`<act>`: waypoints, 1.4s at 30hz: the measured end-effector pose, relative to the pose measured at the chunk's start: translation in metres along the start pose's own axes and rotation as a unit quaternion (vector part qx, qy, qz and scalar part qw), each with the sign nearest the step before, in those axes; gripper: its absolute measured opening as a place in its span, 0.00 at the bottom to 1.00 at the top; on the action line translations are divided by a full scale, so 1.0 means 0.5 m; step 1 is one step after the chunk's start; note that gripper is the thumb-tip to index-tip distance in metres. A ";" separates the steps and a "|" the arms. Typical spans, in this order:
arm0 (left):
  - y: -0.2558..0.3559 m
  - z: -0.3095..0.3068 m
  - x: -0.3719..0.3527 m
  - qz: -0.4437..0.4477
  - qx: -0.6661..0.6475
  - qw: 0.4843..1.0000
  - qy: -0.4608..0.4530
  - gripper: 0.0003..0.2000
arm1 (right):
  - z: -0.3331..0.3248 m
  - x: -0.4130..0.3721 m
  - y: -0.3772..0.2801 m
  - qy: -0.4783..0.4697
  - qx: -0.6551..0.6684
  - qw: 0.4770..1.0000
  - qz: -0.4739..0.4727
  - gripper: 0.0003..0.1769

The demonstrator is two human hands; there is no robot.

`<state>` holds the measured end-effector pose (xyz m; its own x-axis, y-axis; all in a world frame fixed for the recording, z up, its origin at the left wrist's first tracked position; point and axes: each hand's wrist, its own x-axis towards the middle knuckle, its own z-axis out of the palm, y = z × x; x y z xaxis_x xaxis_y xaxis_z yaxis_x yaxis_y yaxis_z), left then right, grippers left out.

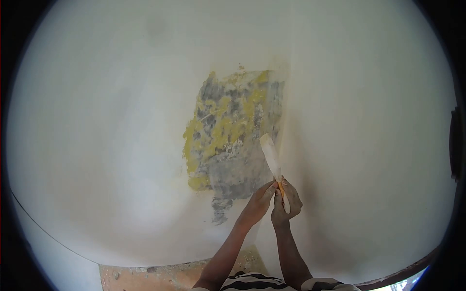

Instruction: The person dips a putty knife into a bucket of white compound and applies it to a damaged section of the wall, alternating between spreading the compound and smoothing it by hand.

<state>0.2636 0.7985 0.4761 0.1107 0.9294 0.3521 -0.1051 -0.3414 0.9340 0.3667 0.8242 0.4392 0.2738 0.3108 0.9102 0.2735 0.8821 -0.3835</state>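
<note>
A putty knife (271, 156) with a long, whitish blade and an orange handle points up and slightly left, in front of the patch's lower right edge. My right hand (290, 200) is closed around its handle. From the left side, my left hand (258, 203) is closed too, its thumb and fingertips pinching the tool where blade meets handle. A pale piece shows below the handle against my right palm. Behind the blade, the wall carries a rough patch (228, 126) smeared in grey and yellow-green, with a grey tail at its lower end.
White walls (121, 121) surround the patch and meet in a corner just right of it, with another white wall (369, 136) on the right. Below lies a brownish floor (141, 277) with debris along its edge. A dark object (455, 145) sits at the far right.
</note>
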 end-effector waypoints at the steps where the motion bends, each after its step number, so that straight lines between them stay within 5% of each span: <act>1: 0.002 -0.004 0.003 0.008 0.032 0.999 -0.012 0.20 | -0.001 0.002 0.000 0.006 0.006 1.000 0.000 0.19; 6: 0.059 0.005 -0.003 0.003 0.138 0.990 0.007 0.18 | 0.007 0.032 -0.020 0.016 0.013 1.000 -0.011 0.20; 8: 0.065 0.003 -0.004 0.192 0.266 0.941 0.088 0.12 | 0.017 0.055 -0.032 0.003 -0.001 1.000 -0.023 0.20; 19: 0.086 -0.202 -0.035 0.348 0.438 0.769 0.310 0.08 | 0.152 0.307 0.001 0.061 -0.080 0.954 -0.283 0.20; 23: 0.100 -0.250 -0.036 0.408 0.462 0.701 0.358 0.14 | 0.188 0.313 0.030 0.068 -0.080 0.951 -0.290 0.20; 31: 0.055 -0.312 -0.026 0.426 0.522 0.661 0.330 0.10 | 0.209 0.248 0.079 -0.014 -0.171 0.956 -0.237 0.36; 42: -0.020 -0.367 0.010 0.487 0.542 0.606 0.320 0.15 | 0.182 0.072 0.102 -0.075 -0.197 0.963 -0.170 0.37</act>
<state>0.0840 0.8324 0.4573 0.0760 -0.0407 0.9963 0.9364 -0.3405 -0.0853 0.3065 0.9126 0.4670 -0.0217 0.1025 0.9945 0.6610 0.7478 -0.0626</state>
